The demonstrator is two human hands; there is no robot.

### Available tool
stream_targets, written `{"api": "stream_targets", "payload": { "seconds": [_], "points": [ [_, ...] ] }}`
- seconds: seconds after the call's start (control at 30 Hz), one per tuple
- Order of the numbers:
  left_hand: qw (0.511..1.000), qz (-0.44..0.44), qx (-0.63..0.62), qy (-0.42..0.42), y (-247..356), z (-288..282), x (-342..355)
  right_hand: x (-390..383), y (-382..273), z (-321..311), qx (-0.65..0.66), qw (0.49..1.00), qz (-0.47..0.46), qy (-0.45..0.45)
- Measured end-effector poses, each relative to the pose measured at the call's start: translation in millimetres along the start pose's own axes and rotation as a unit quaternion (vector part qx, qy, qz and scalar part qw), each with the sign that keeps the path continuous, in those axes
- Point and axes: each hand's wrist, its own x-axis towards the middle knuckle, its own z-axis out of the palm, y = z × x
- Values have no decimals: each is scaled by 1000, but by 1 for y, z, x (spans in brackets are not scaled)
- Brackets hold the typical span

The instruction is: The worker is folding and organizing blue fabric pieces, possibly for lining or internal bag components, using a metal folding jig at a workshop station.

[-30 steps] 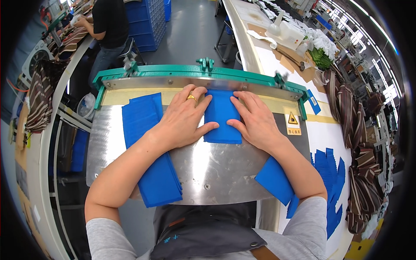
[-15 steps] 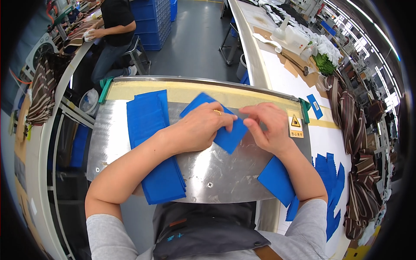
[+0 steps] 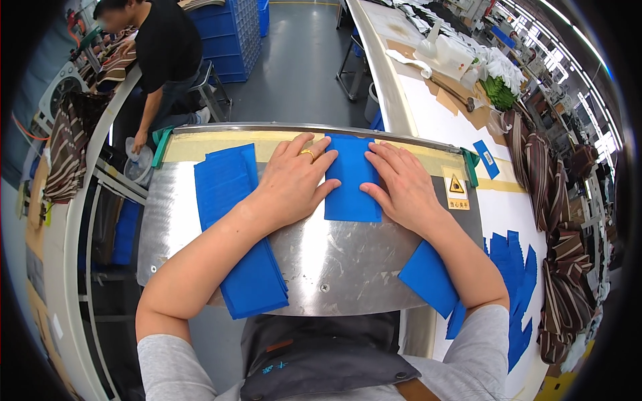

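Observation:
My left hand (image 3: 290, 178) lies with fingers spread at the left edge of a blue fabric rectangle (image 3: 351, 190), fingertips touching it. My right hand (image 3: 400, 182) is spread at its right edge in the same way. The piece lies straight against the back rail of a steel plate (image 3: 321, 254) with a yellow tape band. A stack of blue strips (image 3: 224, 180) lies left, partly under my left forearm. Another blue piece (image 3: 428, 274) lies at front right beside my right forearm. Green brackets (image 3: 471, 167) stand at the plate's back corners.
A co-worker (image 3: 167, 47) in black bends toward a white bucket (image 3: 137, 167) at left. A long table (image 3: 401, 87) on the right holds white cloths, a hammer, more blue strips (image 3: 508, 274) and striped fabric (image 3: 558, 281). Blue crates (image 3: 231, 40) stand behind.
The green bar seen across the back edge earlier has left the plate's top. The blue piece was turned diagonally and is straight again between my hands. The co-worker has leaned down.

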Motion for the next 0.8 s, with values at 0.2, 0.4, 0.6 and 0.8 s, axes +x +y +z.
{"api": "stream_targets", "payload": {
  "seconds": [0.2,0.4,0.6,0.8],
  "points": [
    [1000,-3,-17,-3,-2,5,5,0,4,1,-23,1000,4,4],
    [999,-21,18,-27,-2,2,3,2,6,8,26,999,10,-38],
    [999,-23,27,-6,-5,5,2,2,5,6,25,998,25,-43],
    [1000,-22,10,-14,-5,6,3,1,5,4,11,1000,4,-13]
  ]
}}
